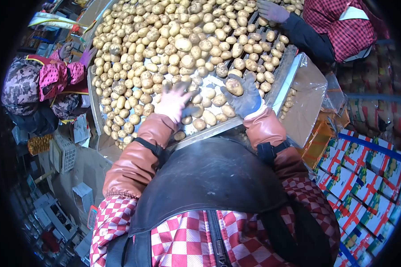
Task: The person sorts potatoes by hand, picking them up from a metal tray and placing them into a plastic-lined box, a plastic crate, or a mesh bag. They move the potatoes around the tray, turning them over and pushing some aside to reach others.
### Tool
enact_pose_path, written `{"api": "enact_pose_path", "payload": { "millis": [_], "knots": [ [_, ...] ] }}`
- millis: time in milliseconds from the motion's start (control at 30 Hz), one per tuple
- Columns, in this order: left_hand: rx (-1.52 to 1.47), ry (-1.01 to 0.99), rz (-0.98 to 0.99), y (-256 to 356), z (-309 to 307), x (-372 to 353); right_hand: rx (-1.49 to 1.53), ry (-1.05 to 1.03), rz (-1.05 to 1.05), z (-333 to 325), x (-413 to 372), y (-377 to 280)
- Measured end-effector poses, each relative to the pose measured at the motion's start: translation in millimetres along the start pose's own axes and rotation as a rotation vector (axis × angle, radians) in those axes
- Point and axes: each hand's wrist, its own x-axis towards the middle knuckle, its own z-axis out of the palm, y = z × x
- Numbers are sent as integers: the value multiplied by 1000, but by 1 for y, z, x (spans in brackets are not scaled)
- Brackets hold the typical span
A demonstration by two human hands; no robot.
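Observation:
A wide sorting table is heaped with many loose potatoes (183,44), pale and partly soiled. My left hand (173,102), in a light glove with darker fingertips, lies over the potatoes at the near edge. Its fingers are spread, and no potato shows in its grip. To its right, my right hand (247,100) wears a grey-blue glove and holds a soiled potato (234,87) between thumb and fingers. Between the two hands, several potatoes (209,118) rest on a pale bare patch of the table (213,82).
A co-worker's gloved hand (273,11) reaches onto dark slats at the far right. Another person (44,84) stands at the left edge. Plastic lining (305,95) hangs on the right side, above stacked printed cartons (365,182). A white crate (66,153) is lower left.

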Motion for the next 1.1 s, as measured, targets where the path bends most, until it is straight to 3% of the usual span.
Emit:
{"api": "enact_pose_path", "payload": {
  "millis": [133, 167, 267, 300, 367, 433, 500, 633, 700, 767, 833, 900, 933, 967, 1033, 1067, 1100],
  "knots": [
    [-11, 293, -288, -38, 1, -12, 17, 74, 178, -5, -15, -22],
    [-19, 277, -271, -40, -11, -16, -108, 125, 184, -3, -21, -30],
    [7, 349, -282, -40, -7, -42, -118, 348, 243, -15, -37, -40],
    [52, 310, -326, -40, -1, -55, -219, 287, 219, -37, -42, -34],
    [-74, 180, -449, -45, 22, -80, -171, 405, 211, -49, -56, -37],
    [47, -61, -451, -36, 29, -97, -96, 409, 78, -91, -68, -12],
    [30, -168, -508, -29, 21, -91, 24, 578, 204, -94, -69, -26],
    [79, -104, -466, -34, 29, -94, 210, 715, 210, -98, -68, -59],
    [89, -84, -475, -28, 26, -92, 258, 727, 128, -129, -75, -61],
    [96, -17, -446, -32, 34, -97, 434, 884, 61, -154, -84, -77],
    [106, -5, -443, -34, 37, -99, 442, 743, -126, -196, -94, -85],
    [108, -1, -436, -34, 36, -101, -109, 538, -538, -223, -106, -84],
    [99, 2, -428, -33, 36, -100, -43, 563, -638, -222, -110, -92],
    [128, 10, -417, -32, 36, -100, -42, 563, -651, -220, -111, -106],
    [96, 8, -424, -32, 35, -99, 563, 754, -437, -218, -112, -131],
    [104, 4, -419, -31, 34, -100, 604, 737, -451, -222, -115, -136],
    [105, 19, -422, -30, 31, -102, 70, 791, -478, -279, -123, -108]
  ]
}}
